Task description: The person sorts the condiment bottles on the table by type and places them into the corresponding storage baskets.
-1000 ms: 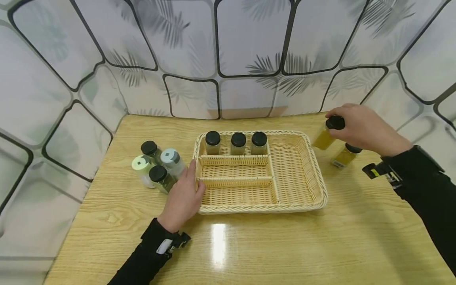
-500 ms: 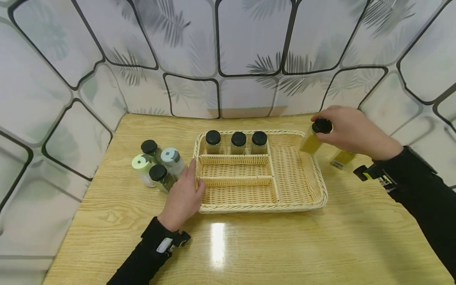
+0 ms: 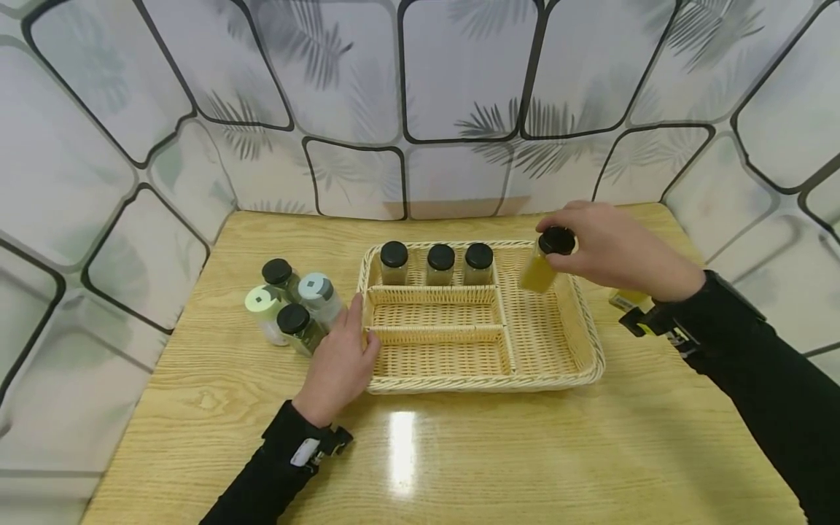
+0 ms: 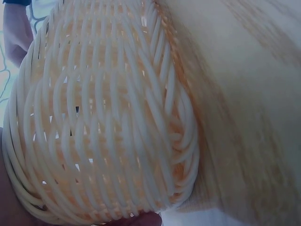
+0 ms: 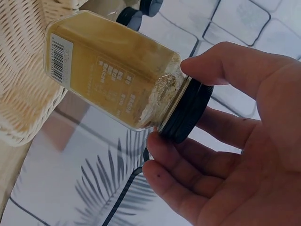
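Note:
My right hand (image 3: 610, 244) pinches the black lid of a spice jar (image 3: 541, 270) filled with yellow powder. The jar is tilted over the back of the basket's large right compartment; in the right wrist view its barcode label faces the camera. My left hand (image 3: 337, 364) holds the left end of the wicker basket (image 3: 485, 386), thumb at the rim and fingers along the outer side. In the left wrist view the basket's woven wall (image 4: 99, 113) fills much of the frame. Three black-lidded jars (image 3: 440, 264) stand in the back left compartment.
Left of the basket several jars cluster: a green-lidded jar (image 3: 265, 312), a pale blue-lidded jar (image 3: 320, 299) and black-lidded ones (image 3: 298, 328). A second yellow jar (image 3: 628, 299) is partly hidden behind my right wrist. A patterned backdrop (image 3: 459, 175) borders the wooden table (image 3: 499, 459).
My right hand has carried the yellow jar leftward from the table at the right, across the basket's right rim and over the large compartment. The left hand stays at the basket's left end.

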Demonstrator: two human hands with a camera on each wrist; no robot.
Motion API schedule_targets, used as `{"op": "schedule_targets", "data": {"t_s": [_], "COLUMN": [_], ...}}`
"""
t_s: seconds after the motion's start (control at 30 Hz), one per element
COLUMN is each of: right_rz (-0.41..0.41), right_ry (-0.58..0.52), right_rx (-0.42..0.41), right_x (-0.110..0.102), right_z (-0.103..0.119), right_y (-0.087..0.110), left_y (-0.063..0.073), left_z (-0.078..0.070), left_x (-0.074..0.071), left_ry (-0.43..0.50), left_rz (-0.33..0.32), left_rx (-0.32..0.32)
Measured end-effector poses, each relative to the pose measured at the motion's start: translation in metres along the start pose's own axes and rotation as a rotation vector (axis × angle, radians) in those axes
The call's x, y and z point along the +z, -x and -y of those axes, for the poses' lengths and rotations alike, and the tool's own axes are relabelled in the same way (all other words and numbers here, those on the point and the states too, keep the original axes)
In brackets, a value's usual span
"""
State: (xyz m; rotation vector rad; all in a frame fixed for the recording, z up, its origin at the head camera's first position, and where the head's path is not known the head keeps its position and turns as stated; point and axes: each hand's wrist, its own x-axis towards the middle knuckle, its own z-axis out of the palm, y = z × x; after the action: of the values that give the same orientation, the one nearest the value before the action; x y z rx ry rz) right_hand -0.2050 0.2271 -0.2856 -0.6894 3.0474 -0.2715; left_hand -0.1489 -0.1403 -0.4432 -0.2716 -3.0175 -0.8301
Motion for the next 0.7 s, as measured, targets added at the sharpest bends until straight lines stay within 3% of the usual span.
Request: {"op": "schedule_targets", "data": {"t_s": [0.7], "right_rz": [0.027], "right_ry": [-0.064], "right_rx": [-0.143], "right_x": [0.023], "right_z": [0.053], "right_y": [-0.029], "left_y": [0.0], "left_z": [0.0], "left_x": [0.002], "left_ry": [-0.007], "left_rz": [-0.025], "left_rx": [0.016]}}
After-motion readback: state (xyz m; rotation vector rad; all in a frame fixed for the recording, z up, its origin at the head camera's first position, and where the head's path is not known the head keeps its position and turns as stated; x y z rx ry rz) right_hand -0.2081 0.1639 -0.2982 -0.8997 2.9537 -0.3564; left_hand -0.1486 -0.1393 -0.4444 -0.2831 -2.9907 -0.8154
